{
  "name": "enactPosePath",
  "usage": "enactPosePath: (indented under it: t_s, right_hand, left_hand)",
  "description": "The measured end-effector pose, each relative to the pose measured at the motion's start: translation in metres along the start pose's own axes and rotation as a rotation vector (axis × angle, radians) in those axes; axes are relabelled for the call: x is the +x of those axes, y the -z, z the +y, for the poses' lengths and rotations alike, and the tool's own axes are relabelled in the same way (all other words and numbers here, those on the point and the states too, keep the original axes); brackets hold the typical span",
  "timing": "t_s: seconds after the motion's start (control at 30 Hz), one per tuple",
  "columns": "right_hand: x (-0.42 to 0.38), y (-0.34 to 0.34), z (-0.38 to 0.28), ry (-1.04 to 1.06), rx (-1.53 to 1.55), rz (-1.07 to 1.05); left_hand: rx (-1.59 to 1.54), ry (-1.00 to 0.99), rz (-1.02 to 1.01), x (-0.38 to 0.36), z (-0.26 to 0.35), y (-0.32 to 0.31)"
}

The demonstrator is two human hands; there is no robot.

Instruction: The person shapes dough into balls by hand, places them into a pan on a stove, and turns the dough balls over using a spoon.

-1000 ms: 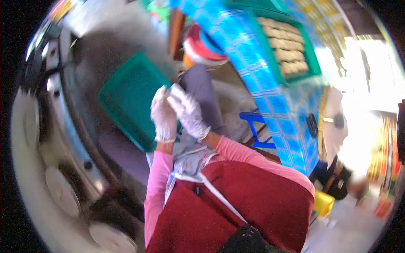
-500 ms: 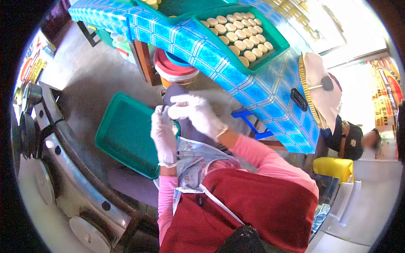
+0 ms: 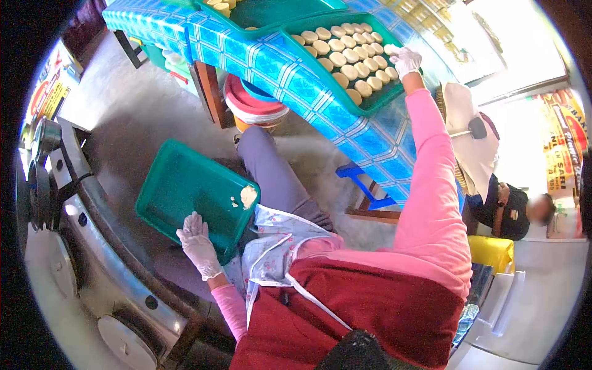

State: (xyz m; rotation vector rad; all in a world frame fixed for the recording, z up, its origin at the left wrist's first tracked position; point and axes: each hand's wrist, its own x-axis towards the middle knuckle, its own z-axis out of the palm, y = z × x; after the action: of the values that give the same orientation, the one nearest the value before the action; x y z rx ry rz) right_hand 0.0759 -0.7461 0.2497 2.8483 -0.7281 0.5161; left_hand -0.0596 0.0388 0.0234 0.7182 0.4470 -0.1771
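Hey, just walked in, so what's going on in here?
A person in white gloves is working between two green trays. The right hand reaches to the far edge of the tray of pale rounds, on a blue-checked table; whether it holds anything is unclear. The left hand is open at the edge of the lower tray, by the person's legs. That tray has a pale lump and small bits in it.

head view | faces forward-down | close above torso (image 3: 370,302), lower tray (image 3: 179,191) | edges apparently warped
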Motion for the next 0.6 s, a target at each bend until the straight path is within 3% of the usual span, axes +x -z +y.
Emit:
enactPosePath:
  t_s: [0.07,0.1,0.2,0.3,0.4,0.47,0.5,0.6]
  right_hand:
    - [-0.018,0.037,-0.031,0.128,-0.245,0.028]
    - [-0.005,0.033,-0.033,-0.037,-0.320,-0.079]
    - [-0.005,0.040,-0.042,0.174,-0.273,-0.042]
    - [0.020,0.015,-0.016,0.062,-0.480,-0.102]
    - [0.010,0.018,-0.011,0.034,-0.258,-0.039]
    - [0.048,-0.067,0.054,0.029,0.335,0.124]
    - [0.041,-0.051,0.045,0.045,0.367,0.025]
    - [0.025,0.012,0.016,0.236,-0.115,-0.036]
  left_hand:
    - [-0.035,0.038,0.060,-0.002,-0.008,0.002]
    - [-0.034,0.046,0.063,-0.001,-0.011,0.007]
    - [0.102,0.014,0.044,-0.003,-0.014,0.004]
    - [0.121,-0.005,0.019,-0.007,-0.015,0.001]
    - [0.140,-0.018,0.024,-0.002,-0.022,0.010]
    - [0.153,-0.021,-0.001,-0.003,-0.024,0.010]
    - [0.162,-0.022,-0.010,-0.004,-0.024,0.010]
    - [0.079,-0.004,0.014,-0.007,-0.024,0.000]
